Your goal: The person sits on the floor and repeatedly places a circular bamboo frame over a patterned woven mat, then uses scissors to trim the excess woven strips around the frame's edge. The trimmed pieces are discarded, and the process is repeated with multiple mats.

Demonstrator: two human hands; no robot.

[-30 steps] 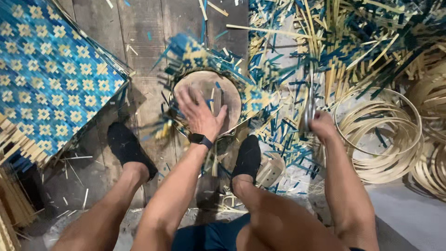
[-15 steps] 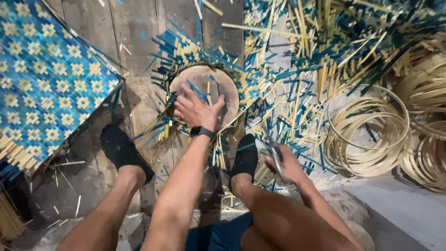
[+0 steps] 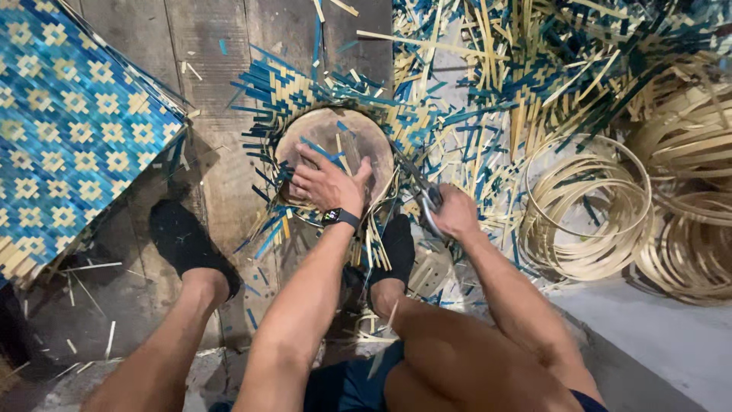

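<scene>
My left hand (image 3: 326,183) presses flat on a round wooden mould (image 3: 335,137) that sits on a blue and yellow woven bamboo piece (image 3: 282,84) with loose strip ends sticking out all round. A dark watch is on that wrist. My right hand (image 3: 455,212) grips a pair of metal scissors (image 3: 427,200) at the right edge of the mould, blades pointing toward the strip ends. My two feet in black socks rest on the floor on either side of my left arm.
A large blue and yellow woven mat (image 3: 72,137) lies at the left. Cut bamboo strips (image 3: 534,69) are heaped at the upper right. Coiled pale bamboo hoops (image 3: 587,206) lie at the right on the plank floor (image 3: 221,46). A grey ledge (image 3: 671,343) is at lower right.
My right hand has come in from the hoops at the right to the mould's right edge, with the scissors in it. My left hand stayed on the mould.
</scene>
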